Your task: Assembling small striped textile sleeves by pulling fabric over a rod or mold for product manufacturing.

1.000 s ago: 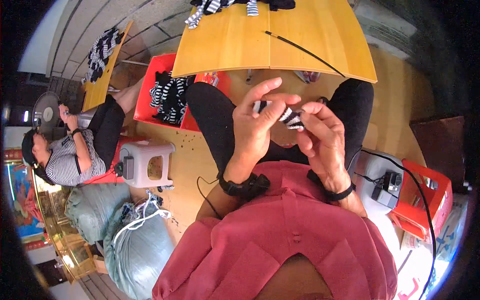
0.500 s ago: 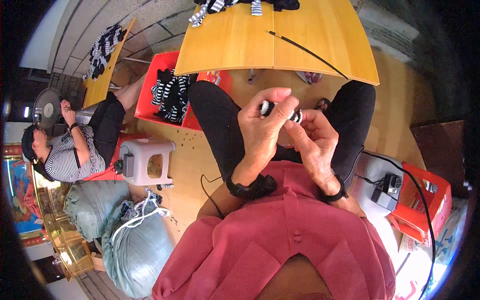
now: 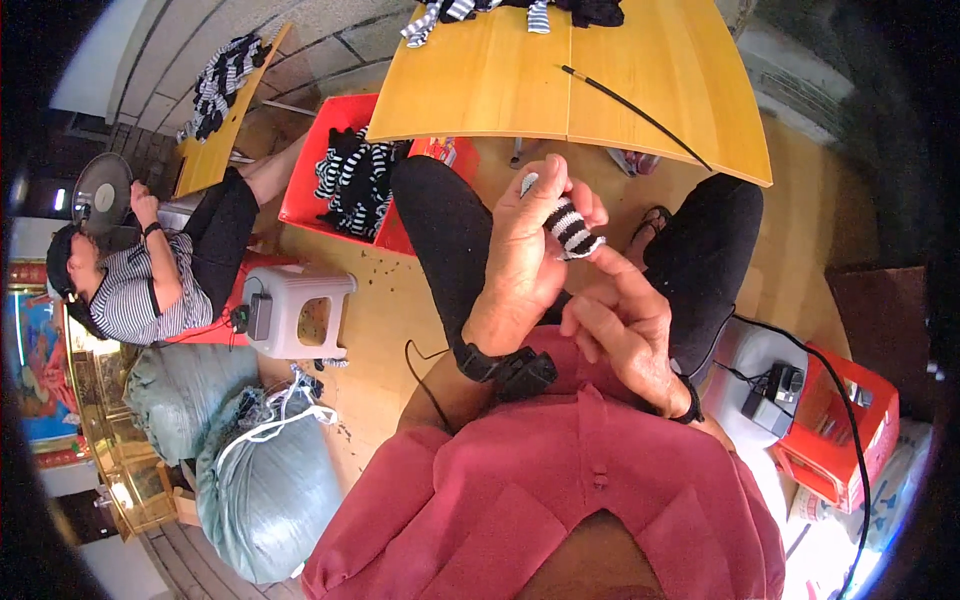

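My left hand (image 3: 518, 250) is closed on a small tube-shaped knit piece (image 3: 572, 232) with black and white stripes. Its thumb lies along one side, and the piece slants down to the right over the fingers. White knit also shows at the upper end by the thumb; the rest is hidden in the grip. My right hand (image 3: 632, 325) is just below and to the right, thumb and forefinger apart. That forefinger's tip is at the lower end of the knit piece; whether it touches, I cannot tell.
Ahead stands a yellow wooden table (image 3: 480, 95) with a thin black rod (image 3: 635, 115) and striped knitwear (image 3: 455, 12) on it. A red bin (image 3: 300, 190) holds more striped knits. At left, a person (image 3: 150, 290) sits near sacks (image 3: 270, 490). A black cable (image 3: 850, 430) hangs at right.
My right hand has let go of the knit piece and moved down, its fingers opening. The piece now shows more of its length in my left hand.
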A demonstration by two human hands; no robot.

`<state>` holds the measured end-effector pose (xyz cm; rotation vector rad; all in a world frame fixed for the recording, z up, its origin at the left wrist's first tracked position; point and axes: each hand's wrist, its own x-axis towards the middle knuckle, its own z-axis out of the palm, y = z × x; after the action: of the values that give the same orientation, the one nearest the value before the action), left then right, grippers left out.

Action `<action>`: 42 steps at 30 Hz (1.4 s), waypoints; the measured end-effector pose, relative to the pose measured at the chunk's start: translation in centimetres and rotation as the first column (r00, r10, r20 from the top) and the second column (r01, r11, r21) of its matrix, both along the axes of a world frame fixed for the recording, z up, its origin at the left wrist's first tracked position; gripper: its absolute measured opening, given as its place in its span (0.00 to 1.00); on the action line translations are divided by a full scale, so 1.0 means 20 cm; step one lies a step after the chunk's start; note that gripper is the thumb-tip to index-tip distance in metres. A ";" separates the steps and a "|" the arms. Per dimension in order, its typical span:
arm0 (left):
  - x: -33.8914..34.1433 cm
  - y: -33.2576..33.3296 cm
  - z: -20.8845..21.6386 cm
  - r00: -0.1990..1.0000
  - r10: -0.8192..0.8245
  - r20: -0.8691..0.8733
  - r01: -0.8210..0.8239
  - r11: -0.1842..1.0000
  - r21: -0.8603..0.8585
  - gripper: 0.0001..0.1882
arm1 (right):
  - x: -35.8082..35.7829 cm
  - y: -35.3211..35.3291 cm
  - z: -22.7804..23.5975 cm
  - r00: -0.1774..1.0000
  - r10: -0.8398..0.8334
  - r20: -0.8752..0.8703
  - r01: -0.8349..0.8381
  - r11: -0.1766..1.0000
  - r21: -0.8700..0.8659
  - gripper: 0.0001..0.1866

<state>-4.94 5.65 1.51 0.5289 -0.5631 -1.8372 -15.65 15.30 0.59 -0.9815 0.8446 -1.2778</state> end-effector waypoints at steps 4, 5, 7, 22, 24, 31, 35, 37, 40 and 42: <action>0.00 -0.01 0.02 0.967 -0.114 -0.229 0.099 0.992 -0.075 0.08 | -0.01 0.00 0.03 0.987 0.104 0.122 -0.107 0.994 0.019 0.34; 0.00 -0.01 0.02 0.967 -0.113 -0.230 0.097 0.992 -0.079 0.08 | -0.03 -0.01 0.08 0.962 0.160 0.220 -0.177 0.982 0.063 0.36; 0.00 -0.02 0.04 0.924 -0.220 -0.313 0.181 0.972 -0.148 0.06 | -0.04 -0.01 0.10 0.925 0.211 0.316 -0.252 0.963 0.095 0.38; -0.07 0.10 0.22 0.843 -0.444 -0.303 0.367 0.888 -0.279 0.15 | -0.04 0.05 0.15 0.780 0.441 0.445 -0.445 0.890 -0.101 0.43; -0.08 0.10 0.22 0.834 -0.462 -0.302 0.369 0.873 -0.318 0.16 | -0.03 0.06 0.19 0.694 0.387 0.607 -0.469 0.883 -0.027 0.45; -0.07 0.15 0.26 0.794 -0.510 -0.332 0.363 0.835 -0.414 0.15 | -0.05 0.03 0.23 0.464 0.632 0.621 -0.735 0.666 -0.129 0.36; -0.05 0.18 0.29 0.831 -0.483 -0.277 0.340 0.834 -0.435 0.13 | -0.02 -0.02 0.23 0.308 0.718 0.624 -0.822 0.531 -0.206 0.39; -0.07 0.22 0.28 0.864 -0.442 -0.242 0.320 0.853 -0.413 0.13 | -0.02 -0.02 0.23 0.295 0.724 0.623 -0.820 0.527 -0.224 0.40; -0.05 0.21 0.27 0.906 -0.381 -0.186 0.298 0.885 -0.358 0.12 | -0.04 -0.02 0.25 0.369 0.675 0.639 -0.771 0.607 -0.196 0.40; -0.05 0.19 0.32 0.962 -0.274 -0.004 0.252 0.889 -0.382 0.13 | -0.07 -0.01 0.27 0.536 0.530 0.657 -0.640 0.763 -0.094 0.40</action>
<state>-5.99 9.43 7.94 0.1405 -0.9640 -1.9240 -16.99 15.04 6.08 -0.5292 0.0174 -0.8257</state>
